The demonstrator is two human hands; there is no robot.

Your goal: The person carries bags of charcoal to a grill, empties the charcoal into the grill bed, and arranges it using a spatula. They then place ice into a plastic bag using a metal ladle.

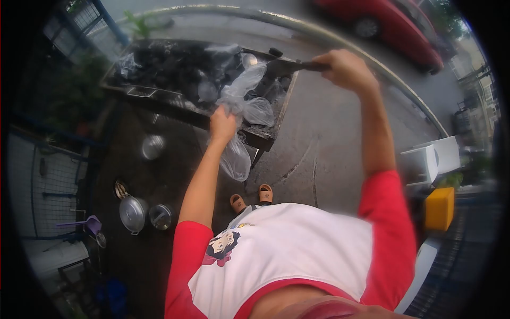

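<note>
My left hand (223, 125) is closed around bunched clear plastic bags (247, 95), some rising above the fist and one hanging below it. The bags are over the right front part of a charcoal grill (172, 100) filled with black lumps of charcoal (164, 64). My right hand (348, 72) grips the black handle of a dark tool (313, 66) beyond the grill's right edge. The tool's far end points left over the grill, and its shape is too blurred to name.
Metal pots (133, 214) stand on the wet ground at left, near a purple dipper (93, 224). At right are a white chair (425, 164) and a yellow box (440, 209). A red car (393, 26) is on the road beyond the curb.
</note>
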